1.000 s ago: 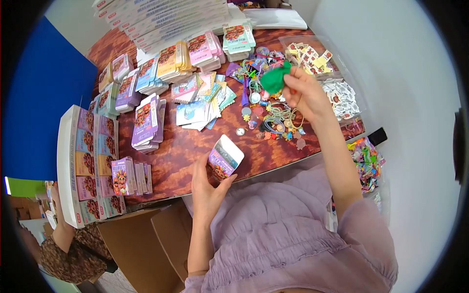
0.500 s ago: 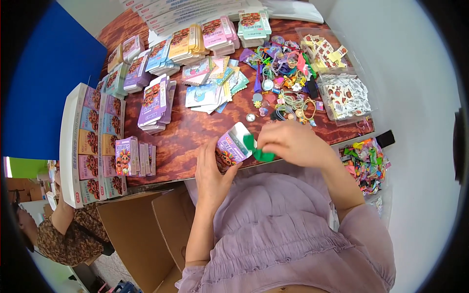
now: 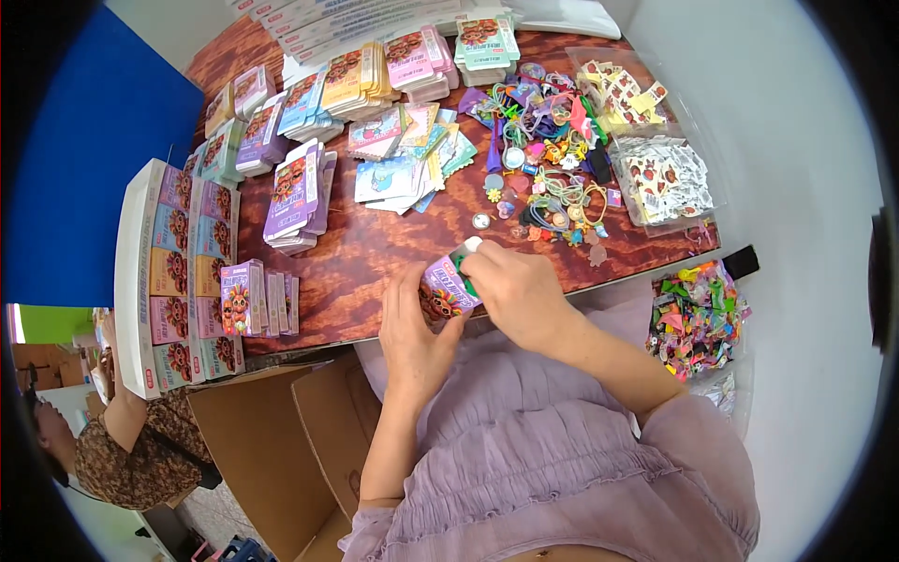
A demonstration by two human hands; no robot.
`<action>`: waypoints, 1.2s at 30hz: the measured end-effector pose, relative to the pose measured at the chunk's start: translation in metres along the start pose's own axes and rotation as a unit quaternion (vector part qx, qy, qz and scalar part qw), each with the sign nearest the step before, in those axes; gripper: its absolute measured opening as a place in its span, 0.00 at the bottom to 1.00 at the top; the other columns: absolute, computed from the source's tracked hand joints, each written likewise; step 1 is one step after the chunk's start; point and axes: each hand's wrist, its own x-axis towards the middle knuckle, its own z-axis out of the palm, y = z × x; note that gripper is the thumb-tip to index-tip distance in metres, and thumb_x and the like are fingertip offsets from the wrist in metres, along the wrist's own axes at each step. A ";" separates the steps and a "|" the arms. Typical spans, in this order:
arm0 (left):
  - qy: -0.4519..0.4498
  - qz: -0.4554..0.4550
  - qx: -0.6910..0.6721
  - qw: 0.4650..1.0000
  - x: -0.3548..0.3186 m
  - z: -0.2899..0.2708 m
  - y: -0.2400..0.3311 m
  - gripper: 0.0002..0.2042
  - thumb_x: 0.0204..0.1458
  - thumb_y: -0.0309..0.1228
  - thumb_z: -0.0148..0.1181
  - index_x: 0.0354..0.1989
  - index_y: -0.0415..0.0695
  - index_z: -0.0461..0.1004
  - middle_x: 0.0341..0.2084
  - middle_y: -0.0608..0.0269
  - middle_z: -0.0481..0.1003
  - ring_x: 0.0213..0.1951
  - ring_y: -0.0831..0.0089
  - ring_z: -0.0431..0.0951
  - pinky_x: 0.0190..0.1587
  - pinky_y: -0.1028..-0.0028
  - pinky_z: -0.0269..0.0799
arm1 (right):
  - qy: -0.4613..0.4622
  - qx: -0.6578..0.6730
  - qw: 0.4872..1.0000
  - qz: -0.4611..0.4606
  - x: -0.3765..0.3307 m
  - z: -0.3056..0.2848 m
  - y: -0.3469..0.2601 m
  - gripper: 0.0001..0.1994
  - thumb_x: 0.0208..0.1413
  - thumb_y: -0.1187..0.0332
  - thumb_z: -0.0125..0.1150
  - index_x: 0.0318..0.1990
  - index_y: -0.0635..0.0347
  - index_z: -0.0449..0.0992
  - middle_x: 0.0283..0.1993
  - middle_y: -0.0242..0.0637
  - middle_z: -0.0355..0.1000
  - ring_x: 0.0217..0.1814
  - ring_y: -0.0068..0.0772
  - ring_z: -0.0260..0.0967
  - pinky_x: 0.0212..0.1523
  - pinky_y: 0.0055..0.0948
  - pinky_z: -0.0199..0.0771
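Note:
My left hand (image 3: 412,323) holds a small purple printed carton (image 3: 444,288) from below at the near edge of the brown wooden table (image 3: 356,258). My right hand (image 3: 513,286) covers the carton's open end, its fingers pressed on a green item (image 3: 465,277) that sticks partly out of the carton. Only a sliver of the green item shows. A heap of small colourful trinkets (image 3: 548,178) lies just beyond my right hand.
Stacks of flat printed cartons (image 3: 298,192) and cards (image 3: 403,164) fill the table's far and left parts. A white display box of cartons (image 3: 178,272) stands at the left edge. Clear bags of stickers (image 3: 667,178) lie right. A cardboard box (image 3: 272,440) sits below; another person (image 3: 131,440) crouches lower left.
My right hand came back from the trinket heap with a green item and brought it to the carton, where it now pushes the item into the open end. The left hand kept holding the carton.

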 end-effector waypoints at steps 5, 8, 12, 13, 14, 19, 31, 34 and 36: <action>0.008 0.018 0.017 1.000 -0.002 0.003 -0.006 0.35 0.39 0.25 0.73 0.59 0.38 0.64 0.53 0.48 0.69 0.55 0.50 0.70 0.55 0.58 0.69 | -0.136 0.100 0.986 -0.006 0.010 -0.021 0.018 0.12 0.53 0.75 0.60 0.46 0.66 0.72 0.37 0.46 0.74 0.40 0.49 0.75 0.39 0.38 0.74; -0.002 0.026 0.014 1.000 0.002 0.005 -0.003 0.36 0.39 0.25 0.73 0.60 0.38 0.64 0.54 0.48 0.69 0.55 0.49 0.70 0.56 0.58 0.68 | -0.133 0.164 0.976 0.050 0.011 -0.027 0.020 0.14 0.53 0.77 0.60 0.48 0.66 0.72 0.40 0.48 0.75 0.43 0.47 0.76 0.42 0.37 0.75; 0.002 0.046 0.024 0.999 0.005 0.006 0.001 0.36 0.39 0.24 0.73 0.60 0.38 0.63 0.55 0.48 0.68 0.57 0.49 0.69 0.57 0.58 0.68 | -0.073 0.172 0.977 0.101 0.005 -0.029 0.008 0.15 0.54 0.81 0.57 0.50 0.65 0.70 0.41 0.47 0.76 0.46 0.43 0.78 0.45 0.36 0.76; 0.006 0.050 0.020 0.999 0.006 0.006 0.003 0.36 0.39 0.24 0.73 0.60 0.38 0.63 0.55 0.47 0.68 0.57 0.48 0.69 0.57 0.58 0.68 | -0.072 0.172 0.977 0.101 0.005 -0.029 0.003 0.15 0.54 0.81 0.57 0.50 0.65 0.70 0.41 0.47 0.76 0.46 0.43 0.78 0.45 0.36 0.76; 0.005 0.051 0.021 0.998 0.006 0.007 0.004 0.36 0.39 0.24 0.73 0.60 0.38 0.63 0.55 0.47 0.68 0.57 0.48 0.69 0.57 0.58 0.68 | -0.089 0.130 0.983 0.093 0.005 -0.029 -0.003 0.15 0.53 0.82 0.57 0.49 0.64 0.70 0.41 0.47 0.76 0.46 0.42 0.78 0.45 0.35 0.76; 0.034 0.050 0.002 0.998 0.009 0.009 0.009 0.36 0.38 0.24 0.73 0.60 0.38 0.63 0.55 0.47 0.68 0.56 0.50 0.70 0.57 0.59 0.68 | -0.029 0.228 0.970 0.074 0.009 -0.031 0.008 0.16 0.52 0.84 0.55 0.49 0.64 0.69 0.41 0.46 0.74 0.46 0.47 0.76 0.47 0.38 0.74; 0.011 -0.012 -0.072 0.997 0.009 -0.002 0.012 0.34 0.40 0.26 0.74 0.58 0.38 0.65 0.52 0.48 0.69 0.53 0.52 0.72 0.53 0.61 0.70 | 0.033 0.181 0.983 0.013 0.005 -0.041 -0.006 0.17 0.49 0.82 0.59 0.49 0.62 0.72 0.55 0.45 0.67 0.58 0.48 0.67 0.55 0.39 0.70; 0.005 -0.023 -0.106 0.994 0.007 -0.004 0.013 0.35 0.39 0.26 0.74 0.58 0.39 0.65 0.52 0.49 0.69 0.53 0.53 0.72 0.54 0.61 0.70 | 0.055 0.123 0.990 0.040 -0.003 -0.040 -0.010 0.11 0.50 0.76 0.65 0.42 0.62 0.76 0.58 0.47 0.67 0.65 0.50 0.62 0.60 0.41 0.65; 0.011 -0.018 -0.120 0.993 0.004 -0.002 0.011 0.35 0.39 0.26 0.74 0.59 0.39 0.65 0.52 0.49 0.69 0.54 0.53 0.72 0.54 0.62 0.70 | 0.058 0.092 0.994 -0.008 -0.005 -0.040 -0.012 0.09 0.50 0.73 0.67 0.39 0.63 0.77 0.60 0.48 0.66 0.68 0.52 0.59 0.62 0.44 0.62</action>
